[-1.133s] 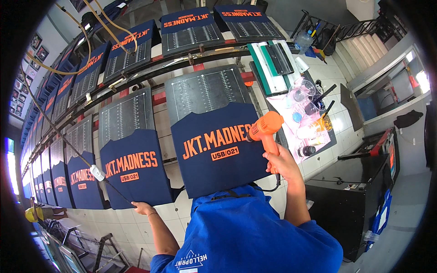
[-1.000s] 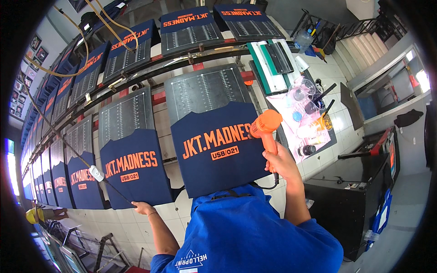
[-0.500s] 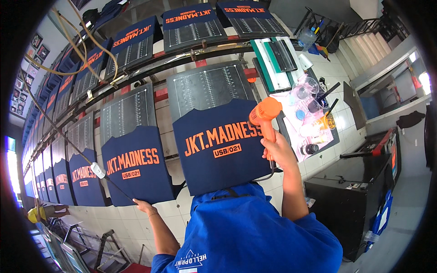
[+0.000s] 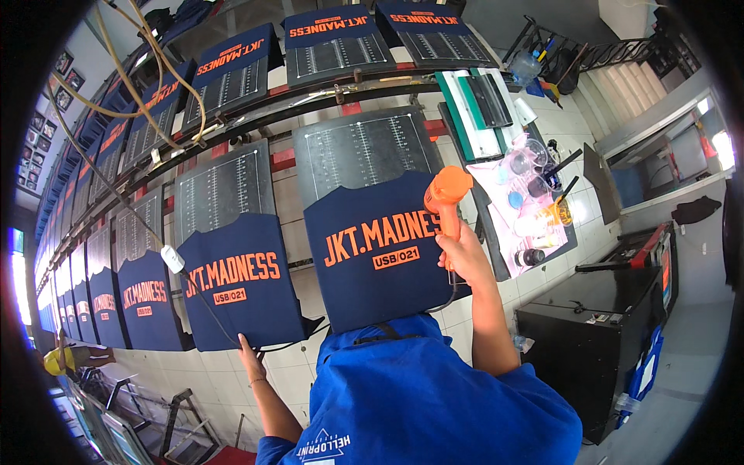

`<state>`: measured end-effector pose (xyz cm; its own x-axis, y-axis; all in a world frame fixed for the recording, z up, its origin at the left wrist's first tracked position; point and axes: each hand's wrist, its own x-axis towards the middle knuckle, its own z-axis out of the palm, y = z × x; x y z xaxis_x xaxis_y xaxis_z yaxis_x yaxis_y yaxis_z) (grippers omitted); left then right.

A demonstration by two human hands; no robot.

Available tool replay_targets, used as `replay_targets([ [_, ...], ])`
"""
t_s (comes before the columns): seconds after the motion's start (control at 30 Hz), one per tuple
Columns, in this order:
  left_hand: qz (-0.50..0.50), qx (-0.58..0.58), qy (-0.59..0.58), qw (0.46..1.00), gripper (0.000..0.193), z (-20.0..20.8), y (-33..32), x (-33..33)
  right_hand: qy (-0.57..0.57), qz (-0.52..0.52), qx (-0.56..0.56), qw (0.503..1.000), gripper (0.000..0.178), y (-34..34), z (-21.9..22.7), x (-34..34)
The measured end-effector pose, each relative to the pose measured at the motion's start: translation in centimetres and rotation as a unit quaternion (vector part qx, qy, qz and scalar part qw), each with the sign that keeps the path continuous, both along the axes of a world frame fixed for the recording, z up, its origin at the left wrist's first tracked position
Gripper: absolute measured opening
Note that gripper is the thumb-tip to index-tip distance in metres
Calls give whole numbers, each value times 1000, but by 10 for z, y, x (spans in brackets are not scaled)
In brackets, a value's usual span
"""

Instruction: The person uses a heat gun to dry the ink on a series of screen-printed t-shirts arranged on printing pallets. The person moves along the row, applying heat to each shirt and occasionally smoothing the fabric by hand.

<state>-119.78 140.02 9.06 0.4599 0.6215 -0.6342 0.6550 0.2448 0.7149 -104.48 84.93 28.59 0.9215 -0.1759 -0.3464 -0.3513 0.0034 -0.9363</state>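
Note:
My right hand is wrapped round the handle of an orange hair dryer. The dryer is over the right edge of the orange lettering on the nearest navy shirt panel, covering its last letter. That panel lies flat on a dark printing board with white ruled marks. My left hand is low at the front edge of the neighbouring navy panel, its fingers closed on a dark power cord. A white plug connector hangs along this cord, in front of the panels.
More boards with printed navy panels run off to the left, and another row stands behind a metal rail. To the right, a side table holds green-edged squeegees, plastic cups and jars. A black cabinet stands at the right; hoses hang upper left.
The dryer has tilted more upright and shifted slightly at the lettering's right end. My left hand has moved slightly right, and the cord with its white connector has swung right.

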Motion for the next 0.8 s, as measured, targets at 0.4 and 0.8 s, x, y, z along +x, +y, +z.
replay_targets([
  [0.4, 42, -20, -95, 994, 84, -7, 79, -47, 49, 32, 16, 998, 38, 3, 13, 5],
  [0.8, 198, 384, 46, 901, 71, -51, 141, 42, 69, 32, -7, 997, 38, 10, 19, -12],
])
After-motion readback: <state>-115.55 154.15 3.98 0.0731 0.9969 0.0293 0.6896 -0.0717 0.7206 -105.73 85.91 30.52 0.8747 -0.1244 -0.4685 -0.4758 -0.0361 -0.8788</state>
